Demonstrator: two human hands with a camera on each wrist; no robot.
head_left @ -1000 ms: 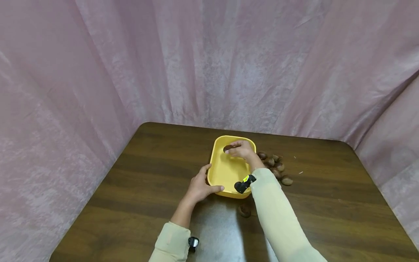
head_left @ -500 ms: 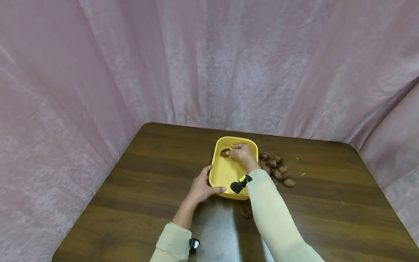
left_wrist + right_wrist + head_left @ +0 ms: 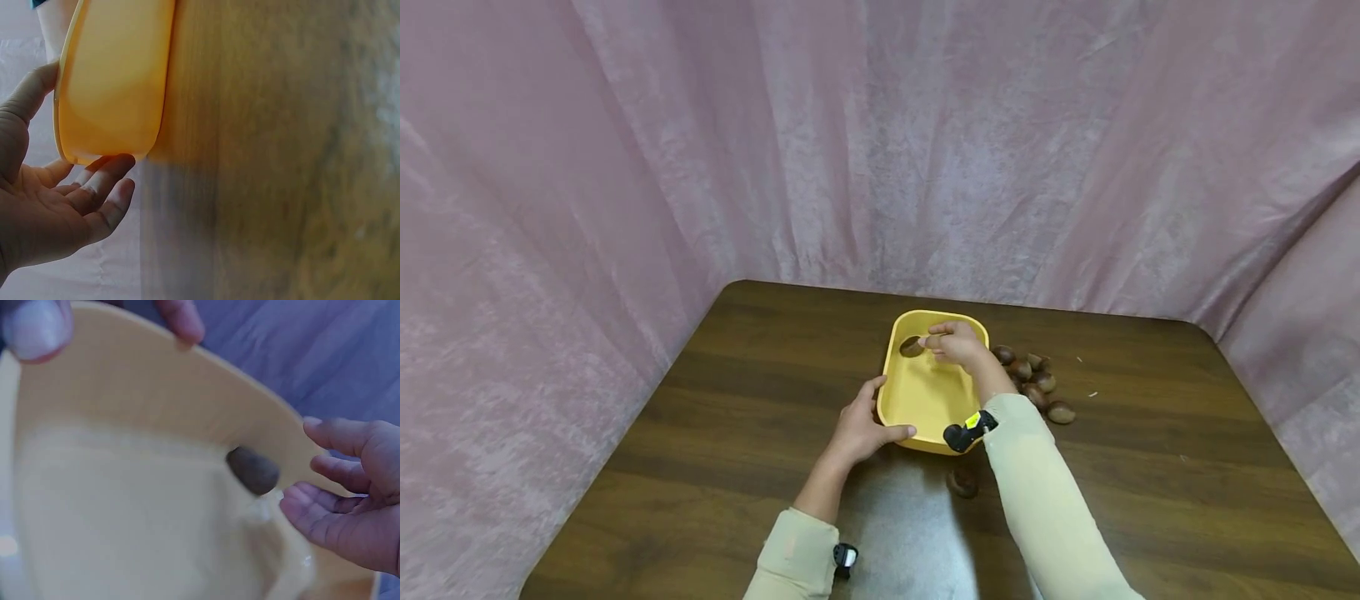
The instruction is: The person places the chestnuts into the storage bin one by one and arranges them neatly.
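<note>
A brown chestnut lies in the far left part of a yellow plastic container. My right hand hovers inside the container, to the right of that chestnut. In the right wrist view a small gap separates its fingertips from the chestnut. My left hand grips the near left corner of the container, thumb over the near rim and fingers against the outer left side. From the left wrist, the curled fingers touch the container's outer wall.
Several chestnuts lie in a pile just right of the container, partly hidden by the right forearm. One more chestnut sits on the table in front of it. Small pale scraps lie on the brown wooden table. A pink curtain hangs behind.
The right hand has let go of the chestnut, which now lies on the container's floor. Its fingers have drawn slightly to the right. My left hand keeps its hold on the container.
</note>
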